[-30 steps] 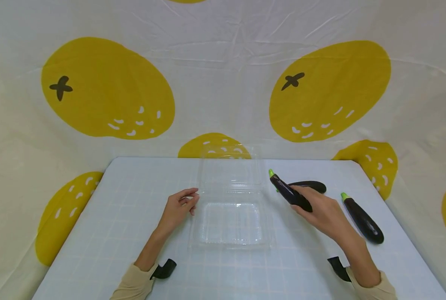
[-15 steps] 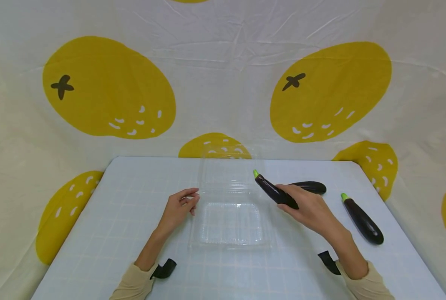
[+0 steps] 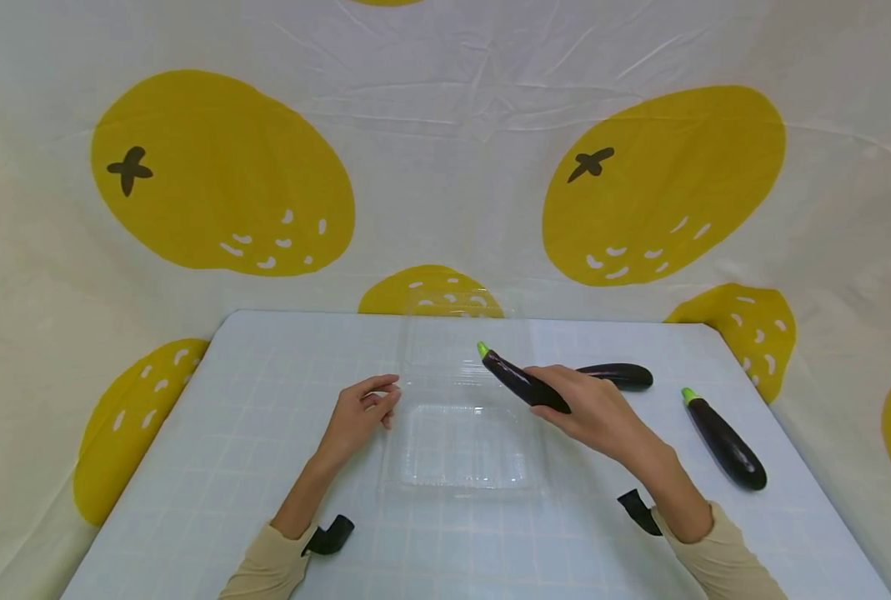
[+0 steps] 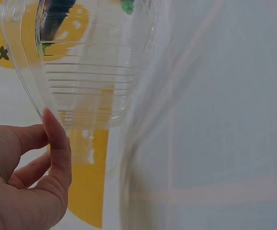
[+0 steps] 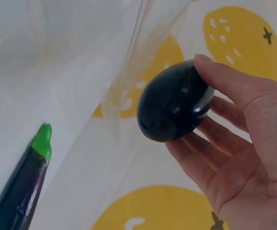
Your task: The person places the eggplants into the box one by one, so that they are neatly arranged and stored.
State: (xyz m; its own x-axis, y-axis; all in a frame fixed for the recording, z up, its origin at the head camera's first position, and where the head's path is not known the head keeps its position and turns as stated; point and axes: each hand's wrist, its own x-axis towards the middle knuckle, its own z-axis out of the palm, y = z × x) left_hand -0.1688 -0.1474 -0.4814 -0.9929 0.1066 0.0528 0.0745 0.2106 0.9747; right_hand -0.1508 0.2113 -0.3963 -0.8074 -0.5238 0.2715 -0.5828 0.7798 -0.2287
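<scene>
My right hand (image 3: 583,408) grips a dark, glossy eggplant (image 3: 520,379) by its thick end, with the green stem tip pointing away to the left. In the head view, the eggplant overlaps the right side of a clear plastic clamshell container (image 3: 463,483), whose lid (image 3: 463,333) stands open at the back. The right wrist view shows the rounded end of this eggplant (image 5: 171,108) between thumb and fingers. At the container's left edge is my left hand (image 3: 358,412), fingers loosely bent. A fingertip meets the plastic rim (image 4: 26,86) in the left wrist view.
Two more eggplants lie on the table (image 3: 265,450) at the right: one (image 3: 621,377) partly hidden behind my right hand, another (image 3: 726,442) farther right. A white cloth (image 3: 445,183) with yellow fruit print hangs behind the table.
My right hand has carried the eggplant leftward, from beside the container to over its right part. The left hand has stayed at the container's left edge.
</scene>
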